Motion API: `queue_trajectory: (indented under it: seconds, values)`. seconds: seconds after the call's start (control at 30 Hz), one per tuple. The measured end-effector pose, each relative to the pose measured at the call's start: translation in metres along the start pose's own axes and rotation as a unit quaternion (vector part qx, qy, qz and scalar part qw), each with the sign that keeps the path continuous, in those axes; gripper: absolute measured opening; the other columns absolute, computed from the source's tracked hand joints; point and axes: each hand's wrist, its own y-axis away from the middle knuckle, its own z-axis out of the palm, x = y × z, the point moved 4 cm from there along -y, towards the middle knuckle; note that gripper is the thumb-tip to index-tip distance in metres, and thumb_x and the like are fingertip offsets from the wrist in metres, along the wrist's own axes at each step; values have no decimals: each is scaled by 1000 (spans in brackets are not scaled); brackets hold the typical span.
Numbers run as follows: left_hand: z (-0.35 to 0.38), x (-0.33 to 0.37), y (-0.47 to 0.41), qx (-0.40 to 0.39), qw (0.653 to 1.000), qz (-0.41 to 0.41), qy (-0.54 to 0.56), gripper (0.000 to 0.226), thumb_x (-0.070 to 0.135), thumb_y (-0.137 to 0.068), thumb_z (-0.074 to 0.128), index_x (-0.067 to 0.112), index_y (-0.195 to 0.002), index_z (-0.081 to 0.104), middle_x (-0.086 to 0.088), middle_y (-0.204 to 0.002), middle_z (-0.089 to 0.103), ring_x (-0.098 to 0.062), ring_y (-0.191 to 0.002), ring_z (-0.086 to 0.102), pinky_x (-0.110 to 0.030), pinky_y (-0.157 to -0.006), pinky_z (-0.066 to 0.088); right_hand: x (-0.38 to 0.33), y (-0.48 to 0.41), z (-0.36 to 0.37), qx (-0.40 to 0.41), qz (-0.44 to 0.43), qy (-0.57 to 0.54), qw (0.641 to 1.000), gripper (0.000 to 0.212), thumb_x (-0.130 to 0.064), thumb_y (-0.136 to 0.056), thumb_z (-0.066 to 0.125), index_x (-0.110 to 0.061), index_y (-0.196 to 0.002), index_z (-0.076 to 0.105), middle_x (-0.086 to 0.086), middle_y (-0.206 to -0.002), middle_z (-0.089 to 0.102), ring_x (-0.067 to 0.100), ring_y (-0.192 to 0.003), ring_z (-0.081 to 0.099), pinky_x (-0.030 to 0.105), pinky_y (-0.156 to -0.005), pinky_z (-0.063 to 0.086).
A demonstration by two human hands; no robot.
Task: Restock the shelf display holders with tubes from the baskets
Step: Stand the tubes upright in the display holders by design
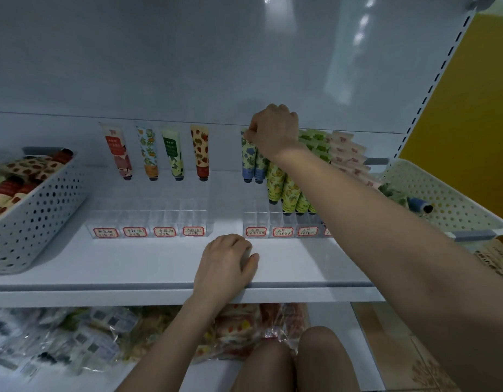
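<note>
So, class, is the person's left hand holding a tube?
No: the left hand rests on the front edge of the shelf with no tube in it, while the right hand pinches the blue floral tube.

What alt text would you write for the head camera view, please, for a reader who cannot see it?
A person's right hand pinches the top of a blue-and-yellow floral tube standing in the right clear holder on a shelf. The left hand rests on the shelf's edge; a left basket and a right basket hold more tubes.
</note>
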Motion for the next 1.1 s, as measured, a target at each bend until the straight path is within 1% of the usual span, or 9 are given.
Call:
queue_trajectory:
  seconds: [0.13, 0.23, 0.47, 0.6, 0.7, 0.9, 1.0, 1.1]
  values:
    - [1, 0, 0, 10, 1000, 12, -10, 14, 25, -70, 76, 16, -78, 71, 2, -79, 69, -13, -70, 64, -26, -63, 52, -3, -4, 2, -16, -6, 6, 1000, 33, -36, -96, 44, -15, -113, 62, 8, -118, 53, 26, -115, 44, 33, -91, 35]
    - [2, -1, 0, 16, 1000, 13, -15, 15, 26, -69, 78, 16, -78, 71, 3, -79, 69, -13, -70, 64, -26, -63, 53, -3, -4, 5, -20, -6, 7, 1000, 32, -35, -97, 43, -14, -114, 61, 8, -119, 53, 26, -115, 44, 33, -92, 35]
    - [3, -2, 0, 25, 999, 21, -13, 14, 27, -71, 73, 15, -78, 71, 2, -79, 70, -13, -70, 64, -26, -63, 53, -6, -6, 8, -8, 5, 27, 1000, 22, -24, -95, 47, -14, -113, 57, 7, -118, 53, 25, -114, 45, 33, -90, 34]
    - [3, -2, 0, 19, 1000, 13, -18, 14, 27, -70, 76, 16, -77, 72, 3, -78, 69, -13, -69, 64, -26, -62, 53, -5, -5, 8, -12, -1, 21, 1000, 25, -30, -96, 46, -14, -111, 59, 7, -117, 54, 25, -114, 46, 33, -91, 34]
    - [3, -2, 0, 20, 1000, 14, -14, 14, 26, -71, 74, 15, -79, 72, 2, -79, 70, -13, -70, 64, -26, -63, 53, -4, -5, 7, -13, 3, 11, 1000, 26, -32, -96, 45, -14, -110, 59, 6, -116, 56, 25, -114, 46, 33, -91, 34]
    - [3, -2, 0, 16, 1000, 10, -4, 14, 24, -72, 75, 14, -80, 72, 1, -82, 70, -15, -73, 65, -28, -65, 53, -3, -5, 10, -2, 20, -6, 1000, 19, -23, -95, 46, -14, -107, 59, 4, -111, 59, 23, -110, 49, 32, -88, 33]
    - [2, -1, 0, 18, 1000, 14, -5, 15, 28, -73, 68, 15, -78, 71, 1, -80, 69, -14, -71, 64, -27, -63, 53, -1, -3, 9, 2, 15, -15, 1000, 21, -25, -96, 44, -14, -103, 60, 4, -108, 59, 23, -108, 50, 32, -87, 34]
    - [2, -1, 0, 14, 1000, 13, -2, 18, 30, -73, 63, 15, -78, 72, 1, -79, 69, -14, -70, 64, -27, -63, 53, 0, -1, 8, -4, 13, -22, 1000, 19, -29, -95, 44, -16, -96, 59, 5, -100, 58, 24, -106, 50, 33, -87, 35]
